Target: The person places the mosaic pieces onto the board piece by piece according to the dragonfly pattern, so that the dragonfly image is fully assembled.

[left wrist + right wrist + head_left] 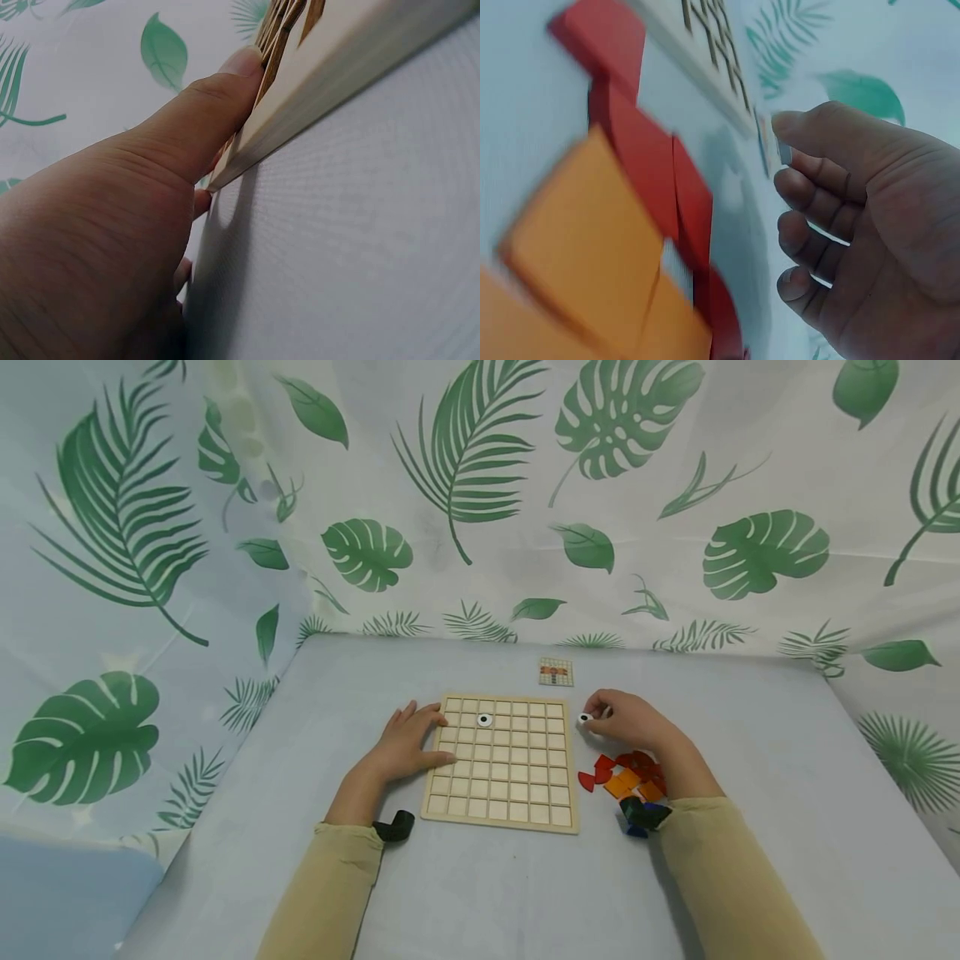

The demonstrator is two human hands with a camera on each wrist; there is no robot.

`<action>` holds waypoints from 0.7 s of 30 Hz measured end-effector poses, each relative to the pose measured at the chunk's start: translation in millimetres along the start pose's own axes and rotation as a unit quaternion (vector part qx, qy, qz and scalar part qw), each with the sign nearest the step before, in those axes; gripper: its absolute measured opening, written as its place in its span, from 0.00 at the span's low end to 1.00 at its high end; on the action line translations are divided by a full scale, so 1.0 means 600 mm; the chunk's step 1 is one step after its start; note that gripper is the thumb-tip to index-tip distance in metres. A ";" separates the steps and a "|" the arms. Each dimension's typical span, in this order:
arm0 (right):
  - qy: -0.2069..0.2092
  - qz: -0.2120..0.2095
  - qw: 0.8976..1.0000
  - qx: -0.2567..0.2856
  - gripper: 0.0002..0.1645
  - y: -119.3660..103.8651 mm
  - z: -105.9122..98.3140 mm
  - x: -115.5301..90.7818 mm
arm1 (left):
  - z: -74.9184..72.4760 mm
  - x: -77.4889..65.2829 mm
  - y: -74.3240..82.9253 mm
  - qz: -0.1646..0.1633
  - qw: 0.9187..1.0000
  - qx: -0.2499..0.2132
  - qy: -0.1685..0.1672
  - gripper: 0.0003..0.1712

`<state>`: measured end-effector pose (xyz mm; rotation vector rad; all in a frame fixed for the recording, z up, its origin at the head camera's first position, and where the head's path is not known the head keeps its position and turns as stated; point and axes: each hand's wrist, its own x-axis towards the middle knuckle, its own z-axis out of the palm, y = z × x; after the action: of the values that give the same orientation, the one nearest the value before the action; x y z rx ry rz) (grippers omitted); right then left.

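A wooden grid board [498, 763] lies on the table between the two hands. One white eye piece [485, 720] with a black centre sits in a cell of its upper rows. My left hand [405, 745] rests at the board's left edge, thumb over the rim and fingers spread; the left wrist view shows the thumb [217, 94] on the frame. Right of the board, my right hand [628, 720] pinches a second white eye piece [584, 718] between thumb and finger. In the right wrist view the piece [784, 152] is mostly hidden by the thumb.
Beside the board's right edge lies a loose pile of red pieces [587, 782], orange squares [618, 787] and blue pieces [636, 831], partly under the right wrist. A small pattern card [555, 672] lies behind the board. A leaf-printed cloth [480, 585] hangs along the table's back.
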<state>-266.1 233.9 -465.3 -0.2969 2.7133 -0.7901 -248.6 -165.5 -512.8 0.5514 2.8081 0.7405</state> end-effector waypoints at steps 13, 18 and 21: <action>0.008 -0.071 0.997 0.004 0.16 -0.079 0.030 0.033 | -0.001 -0.002 0.002 -0.001 1.000 -0.008 -0.002 0.37; 0.005 -0.092 0.996 0.003 0.15 -0.103 0.048 0.047 | -0.001 -0.002 0.003 -0.002 1.000 -0.009 0.000 0.36; 0.000 -0.106 0.994 0.003 0.15 -0.116 0.059 0.053 | -0.002 -0.002 0.004 -0.003 1.000 -0.010 0.001 0.36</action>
<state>-276.2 150.3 -462.9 -0.5922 2.7096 -0.8524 -247.2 -164.1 -510.6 0.5398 2.7994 0.7668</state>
